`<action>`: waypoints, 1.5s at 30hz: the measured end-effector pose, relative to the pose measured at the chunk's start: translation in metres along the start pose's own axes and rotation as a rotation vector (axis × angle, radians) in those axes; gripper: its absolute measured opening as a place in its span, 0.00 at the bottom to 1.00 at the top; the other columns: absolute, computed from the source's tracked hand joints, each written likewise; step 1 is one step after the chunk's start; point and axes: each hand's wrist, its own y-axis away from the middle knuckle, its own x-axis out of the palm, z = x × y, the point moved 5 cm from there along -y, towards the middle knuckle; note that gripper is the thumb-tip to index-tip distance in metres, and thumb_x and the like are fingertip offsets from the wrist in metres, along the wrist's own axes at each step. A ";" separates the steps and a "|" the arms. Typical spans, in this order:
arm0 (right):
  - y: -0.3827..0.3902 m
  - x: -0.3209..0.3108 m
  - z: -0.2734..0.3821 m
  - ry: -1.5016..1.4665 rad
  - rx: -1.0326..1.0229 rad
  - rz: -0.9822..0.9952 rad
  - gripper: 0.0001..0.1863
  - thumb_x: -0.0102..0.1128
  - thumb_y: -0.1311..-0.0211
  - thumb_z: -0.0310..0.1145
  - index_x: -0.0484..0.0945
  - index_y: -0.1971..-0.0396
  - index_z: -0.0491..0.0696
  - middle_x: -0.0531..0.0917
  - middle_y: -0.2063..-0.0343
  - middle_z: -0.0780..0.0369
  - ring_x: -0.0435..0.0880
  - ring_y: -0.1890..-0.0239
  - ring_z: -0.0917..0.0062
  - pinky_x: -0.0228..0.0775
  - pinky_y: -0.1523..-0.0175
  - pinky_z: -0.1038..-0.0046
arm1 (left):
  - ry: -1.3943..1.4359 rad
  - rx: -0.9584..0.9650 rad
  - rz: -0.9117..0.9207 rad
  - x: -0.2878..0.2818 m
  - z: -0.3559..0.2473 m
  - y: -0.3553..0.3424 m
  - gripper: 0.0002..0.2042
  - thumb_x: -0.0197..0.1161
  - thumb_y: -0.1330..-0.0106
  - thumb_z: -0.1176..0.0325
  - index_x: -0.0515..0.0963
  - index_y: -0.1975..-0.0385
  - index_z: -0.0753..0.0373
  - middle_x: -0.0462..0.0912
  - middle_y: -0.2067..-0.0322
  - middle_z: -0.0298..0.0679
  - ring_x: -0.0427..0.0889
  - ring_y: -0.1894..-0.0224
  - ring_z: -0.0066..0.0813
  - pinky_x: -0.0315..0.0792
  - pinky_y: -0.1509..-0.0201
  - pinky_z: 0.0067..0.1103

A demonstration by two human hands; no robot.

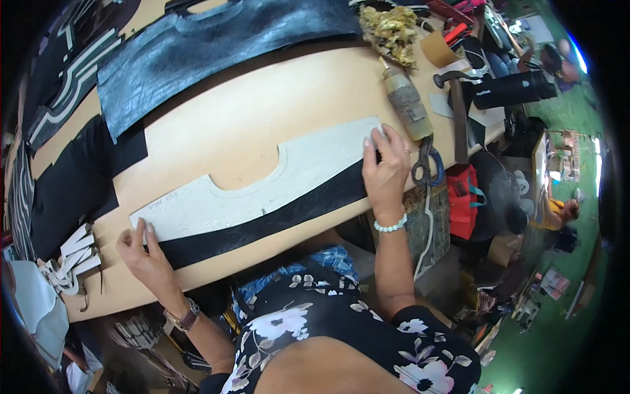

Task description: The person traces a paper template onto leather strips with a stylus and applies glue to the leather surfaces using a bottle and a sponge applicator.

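Note:
A long pale cardboard pattern [262,184] with a curved notch lies across the wooden table [249,111]. Under its near edge runs a strip of black leather [275,220]. My left hand [146,253] presses flat on the pattern's left end, fingers spread. At the right end my right hand [387,167] rests on the pattern and the leather strip, fingers apart, a bead bracelet at the wrist. Neither hand holds anything.
A large dark leather piece [197,52] covers the far side of the table. Black pieces [72,184] and white cut shapes [69,259] lie at left. A bottle [407,102], scissors [425,164], a hammer [456,111] and a black flask [515,88] sit at right.

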 end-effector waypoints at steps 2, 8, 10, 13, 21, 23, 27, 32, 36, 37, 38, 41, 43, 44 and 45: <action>-0.004 -0.003 0.009 0.155 -0.098 -0.005 0.12 0.59 0.49 0.31 0.79 0.66 0.40 0.75 0.58 0.56 0.72 0.54 0.62 0.65 0.53 0.63 | -0.094 0.167 -0.069 0.000 -0.012 0.001 0.11 0.60 0.41 0.74 0.78 0.58 0.68 0.75 0.61 0.48 0.74 0.58 0.42 0.67 0.53 0.29; -0.017 -0.004 0.014 0.276 -0.215 0.178 0.12 0.59 0.48 0.37 0.78 0.75 0.42 0.74 0.69 0.58 0.73 0.63 0.65 0.66 0.59 0.64 | -0.073 0.114 0.140 0.004 -0.031 0.006 0.31 0.71 0.53 0.56 0.72 0.57 0.76 0.71 0.53 0.56 0.71 0.50 0.52 0.66 0.46 0.34; -0.026 -0.003 0.016 0.222 -0.253 0.257 0.13 0.58 0.47 0.38 0.78 0.77 0.42 0.74 0.70 0.57 0.74 0.66 0.65 0.67 0.61 0.64 | -0.133 0.134 0.108 0.004 -0.039 0.014 0.36 0.72 0.56 0.53 0.70 0.54 0.77 0.69 0.51 0.58 0.70 0.49 0.53 0.66 0.45 0.35; -0.064 -0.023 0.003 0.100 -0.336 0.234 0.13 0.56 0.45 0.37 0.78 0.77 0.42 0.76 0.72 0.56 0.76 0.68 0.63 0.68 0.63 0.64 | -0.158 0.116 0.128 0.003 -0.041 0.014 0.41 0.73 0.59 0.50 0.67 0.51 0.78 0.66 0.49 0.60 0.67 0.46 0.56 0.64 0.43 0.36; -0.220 -0.030 -0.150 0.189 0.029 -0.268 0.11 0.56 0.44 0.39 0.79 0.68 0.47 0.80 0.69 0.54 0.79 0.62 0.59 0.70 0.58 0.62 | -0.126 0.135 0.159 0.010 -0.044 0.012 0.42 0.73 0.60 0.49 0.66 0.53 0.79 0.66 0.50 0.61 0.67 0.47 0.57 0.65 0.44 0.36; -0.245 -0.012 -0.159 0.225 0.157 -0.192 0.13 0.57 0.45 0.42 0.79 0.66 0.49 0.81 0.66 0.54 0.80 0.61 0.61 0.71 0.56 0.61 | -0.126 0.130 0.150 0.006 -0.041 0.012 0.42 0.73 0.60 0.49 0.66 0.53 0.79 0.66 0.50 0.61 0.67 0.48 0.57 0.66 0.45 0.36; -0.260 -0.002 -0.161 0.221 0.319 -0.131 0.14 0.58 0.46 0.46 0.79 0.67 0.51 0.82 0.66 0.54 0.81 0.61 0.59 0.71 0.56 0.59 | -0.111 0.131 0.149 0.003 -0.045 0.010 0.42 0.73 0.60 0.49 0.66 0.53 0.79 0.66 0.51 0.60 0.67 0.48 0.56 0.66 0.45 0.36; -0.265 -0.022 -0.162 0.144 0.251 -0.371 0.13 0.55 0.43 0.45 0.76 0.68 0.51 0.82 0.72 0.53 0.81 0.65 0.56 0.70 0.60 0.56 | -0.112 0.150 0.125 0.006 -0.047 0.012 0.42 0.73 0.61 0.49 0.66 0.53 0.78 0.66 0.51 0.60 0.67 0.48 0.56 0.67 0.46 0.36; -0.253 -0.062 -0.090 -0.386 -0.079 -0.623 0.10 0.47 0.34 0.39 0.70 0.66 0.47 0.79 0.78 0.59 0.80 0.77 0.71 0.68 0.75 0.70 | -0.135 0.111 0.136 0.000 -0.040 0.013 0.40 0.73 0.61 0.49 0.67 0.55 0.77 0.68 0.53 0.58 0.68 0.50 0.55 0.68 0.48 0.37; -0.243 -0.061 -0.074 -0.728 -0.022 -0.558 0.10 0.47 0.33 0.38 0.70 0.66 0.47 0.77 0.82 0.63 0.77 0.82 0.78 0.64 0.81 0.77 | -0.142 0.112 0.142 0.001 -0.038 0.013 0.39 0.73 0.60 0.49 0.67 0.56 0.76 0.68 0.53 0.58 0.68 0.50 0.55 0.68 0.49 0.37; -0.230 -0.058 -0.061 -1.027 0.018 -0.428 0.10 0.47 0.33 0.38 0.70 0.66 0.47 0.73 0.83 0.66 0.71 0.84 0.84 0.58 0.83 0.81 | -0.133 0.142 0.120 0.001 -0.038 0.013 0.38 0.73 0.60 0.49 0.68 0.58 0.76 0.69 0.55 0.57 0.69 0.52 0.54 0.69 0.50 0.36; -0.160 -0.042 0.001 -1.458 0.255 0.025 0.11 0.47 0.33 0.37 0.71 0.70 0.46 0.67 0.84 0.70 0.59 0.87 0.89 0.48 0.84 0.85 | -0.116 0.247 0.043 0.001 -0.040 0.013 0.35 0.72 0.60 0.48 0.69 0.63 0.74 0.71 0.62 0.54 0.72 0.58 0.50 0.70 0.56 0.34; -0.115 -0.020 0.036 -1.606 0.309 0.345 0.13 0.47 0.33 0.38 0.72 0.74 0.46 0.69 0.83 0.69 0.62 0.86 0.89 0.50 0.83 0.86 | -0.130 0.288 0.075 -0.001 -0.043 0.008 0.31 0.70 0.57 0.49 0.71 0.66 0.73 0.72 0.64 0.51 0.72 0.60 0.48 0.70 0.58 0.34; -0.091 -0.013 0.061 -1.604 0.372 0.364 0.16 0.46 0.32 0.39 0.72 0.77 0.46 0.70 0.83 0.68 0.63 0.86 0.89 0.51 0.83 0.86 | -0.131 0.307 0.091 -0.002 -0.042 0.005 0.29 0.69 0.55 0.49 0.71 0.67 0.72 0.73 0.66 0.50 0.72 0.61 0.47 0.70 0.60 0.34; -0.068 -0.001 0.089 -1.608 0.433 0.387 0.19 0.46 0.32 0.41 0.73 0.80 0.46 0.72 0.82 0.67 0.64 0.85 0.89 0.52 0.82 0.87 | -0.083 0.280 0.143 -0.003 -0.034 0.000 0.28 0.68 0.53 0.49 0.72 0.66 0.71 0.73 0.66 0.49 0.73 0.61 0.47 0.70 0.60 0.33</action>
